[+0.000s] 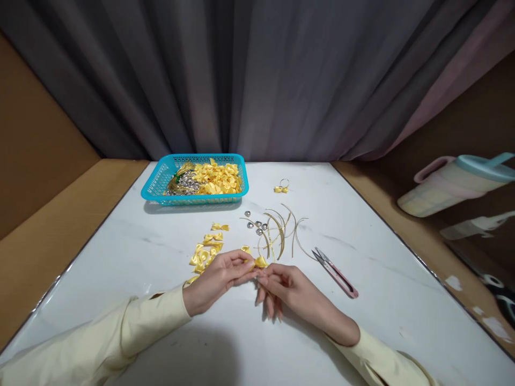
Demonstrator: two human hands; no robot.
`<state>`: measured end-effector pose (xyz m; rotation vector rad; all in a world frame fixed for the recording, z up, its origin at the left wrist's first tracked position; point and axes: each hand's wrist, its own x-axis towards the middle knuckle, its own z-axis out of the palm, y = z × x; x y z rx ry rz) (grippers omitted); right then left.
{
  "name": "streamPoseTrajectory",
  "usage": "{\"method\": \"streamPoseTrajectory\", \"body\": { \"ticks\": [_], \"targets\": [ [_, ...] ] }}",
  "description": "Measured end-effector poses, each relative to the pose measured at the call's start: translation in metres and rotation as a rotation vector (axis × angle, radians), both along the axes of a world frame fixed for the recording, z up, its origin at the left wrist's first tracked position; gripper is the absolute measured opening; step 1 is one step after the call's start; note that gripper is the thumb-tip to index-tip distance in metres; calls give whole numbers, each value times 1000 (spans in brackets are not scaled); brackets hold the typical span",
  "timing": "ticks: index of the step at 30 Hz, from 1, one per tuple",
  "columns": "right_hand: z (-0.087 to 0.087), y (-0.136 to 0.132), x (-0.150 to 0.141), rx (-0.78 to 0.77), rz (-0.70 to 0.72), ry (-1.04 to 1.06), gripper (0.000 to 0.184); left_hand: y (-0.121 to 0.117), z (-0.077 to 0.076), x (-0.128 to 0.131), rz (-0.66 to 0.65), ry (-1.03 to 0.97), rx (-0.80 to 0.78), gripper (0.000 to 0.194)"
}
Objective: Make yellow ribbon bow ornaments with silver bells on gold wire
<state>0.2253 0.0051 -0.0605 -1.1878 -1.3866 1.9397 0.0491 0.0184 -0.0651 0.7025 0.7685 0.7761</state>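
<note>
Between my hands is a small yellow satin bow (260, 262), pinched in the fingertips of my left hand (225, 273). My right hand (292, 292) is closed in a pinch just below and beside the bow; what its fingertips hold is too small to make out. More yellow bows (205, 254) lie in a loose group to the left, partly behind my left hand. Beyond my hands, gold cord pieces (279, 233) are scattered, with several silver bells (258, 225) beside them. Pink-handled thread snips (336, 273) lie to the right of my right hand, blades slightly apart.
A turquoise basket (197, 200) at the back left holds yellow bows, silver bells and a bundle of gold cord. A bow with a cord loop (280, 188) lies at the back. On the right stand a tumbler (446, 185) and a whitish bottle (466, 228), beside black-handled scissors (505, 300).
</note>
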Motion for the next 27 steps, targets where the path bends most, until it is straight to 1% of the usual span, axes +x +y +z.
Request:
{"method": "streamPoseTrajectory", "body": {
  "ticks": [3,5,8,12,15,20,23,27],
  "targets": [
    [-3,1,-1,11,-21,28,40,0,1,0,23,9,1,17],
    [-2,1,-1,17,0,19,40,1,0,-1,29,8,5,18],
    [3,3,3,51,20,-53,41,2,-1,-1,45,31,18,21],
    [12,4,10,143,-14,-179,37,2,-3,-1,77,161,70,30],
    [16,3,13,173,-17,-247,34,1,-4,-2,67,208,127,30],
    [15,0,10,239,19,-285,31,2,-3,-2,0,235,170,30],
    [15,-1,8,268,-1,-308,26,3,-2,-2,-20,277,162,32],
    [18,-1,6,340,6,-379,26,4,1,0,-38,345,145,31]
  ]
}}
